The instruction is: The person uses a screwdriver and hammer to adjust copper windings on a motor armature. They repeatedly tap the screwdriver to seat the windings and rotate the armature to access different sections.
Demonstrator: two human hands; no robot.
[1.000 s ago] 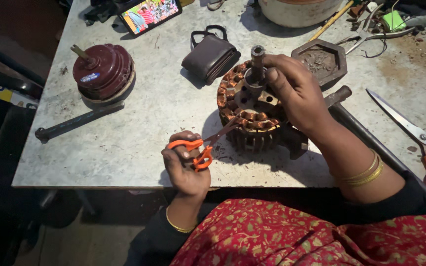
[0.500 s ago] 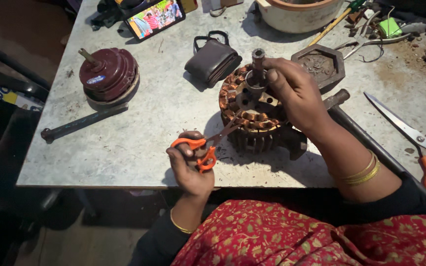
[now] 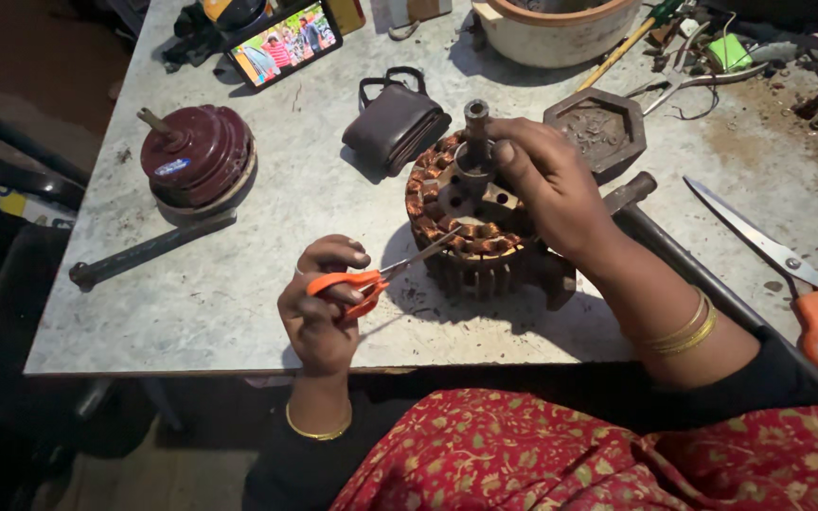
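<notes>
— So, nearest the body, what is the left hand [image 3: 319, 312] doing?

— Its fingers are closed through the orange handles of small scissors [image 3: 371, 276]; the blades point up and right, tips touching the copper windings at the front of the motor stator [image 3: 471, 222]; that matches half a second ago, when the tips were already at that spot; the hand has barely shifted.

— And the right hand [image 3: 546, 180]?

— It rests on top of the stator, fingers curled round the hub beside the upright shaft; the grip stays as it was earlier; the stator stands at the middle of the grey surface [image 3: 191, 303], unmoved.

— What lies around?

— A dark metal bar [image 3: 149, 251] to the left, near the edge; behind it a maroon motor housing [image 3: 196, 156]; a dark pouch [image 3: 395, 123] just behind the stator; a hexagonal block [image 3: 596, 128] to its right; larger orange-handled shears [image 3: 788, 270] at the right edge; farther back a lit phone screen [image 3: 284, 43] and a round bowl [image 3: 556, 24]; all keep their places; only the view has drifted slightly.
</notes>
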